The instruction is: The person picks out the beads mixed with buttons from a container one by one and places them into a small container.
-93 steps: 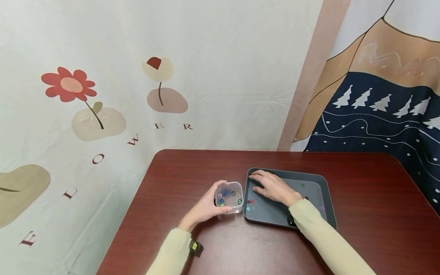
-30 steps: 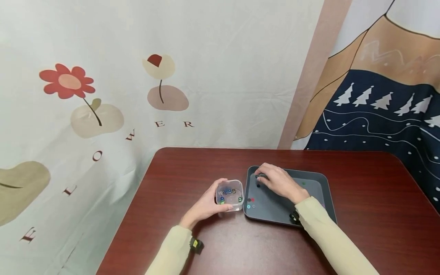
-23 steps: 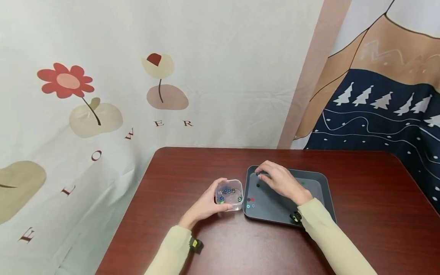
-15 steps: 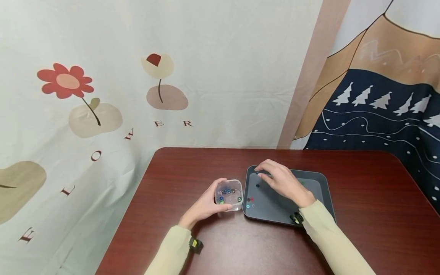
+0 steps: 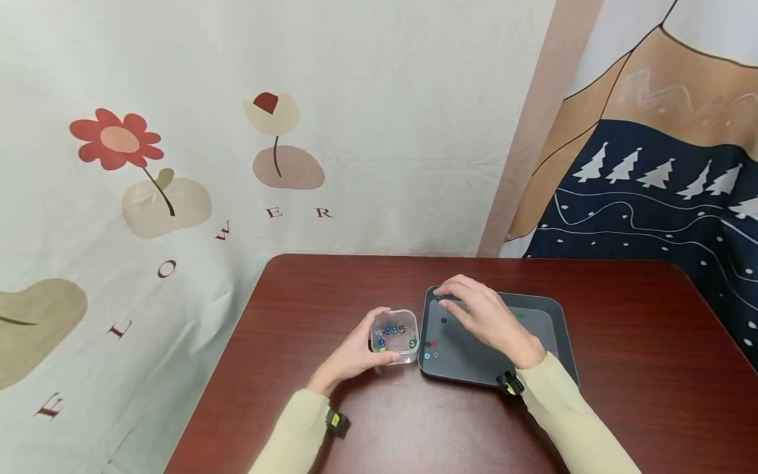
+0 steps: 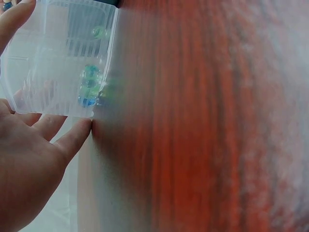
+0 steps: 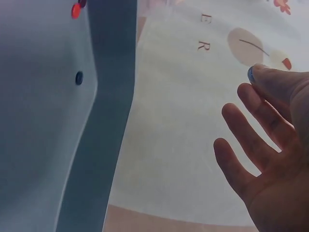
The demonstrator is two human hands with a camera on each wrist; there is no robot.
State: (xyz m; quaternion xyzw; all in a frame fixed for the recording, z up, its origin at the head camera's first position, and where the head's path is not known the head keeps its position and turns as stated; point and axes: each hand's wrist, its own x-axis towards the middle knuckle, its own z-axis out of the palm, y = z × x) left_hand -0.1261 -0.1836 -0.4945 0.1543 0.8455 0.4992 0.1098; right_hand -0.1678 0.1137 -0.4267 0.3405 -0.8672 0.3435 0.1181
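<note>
My left hand (image 5: pixel 355 352) grips a clear plastic box (image 5: pixel 408 359) by its left side, thumb at the front and fingers behind. Several blue and green glass marbles (image 6: pixel 90 79) lie in the bottom of the box. Over the far left corner of the grey tray (image 5: pixel 462 376), my right hand (image 5: pixel 485 317) pinches a small blue marble (image 7: pixel 250 74) between thumb and index finger. Its other fingers are spread apart. Below that hand, a dark button-like disc (image 5: pixel 444 320) lies on the tray floor.
Red (image 5: pixel 434 343), dark, light blue (image 5: pixel 428 356) and pale small discs sit together at the tray's near left. A green disc (image 5: pixel 520 316) lies farther right. The box stands close beside the tray's left wall on the brown table (image 5: pixel 331 283). A printed curtain hangs behind.
My right hand, earlier lower over the tray's far left with its fingers flatter, now pinches the marble, its fingertips slightly farther left and back. The left hand and box stay nearly still.
</note>
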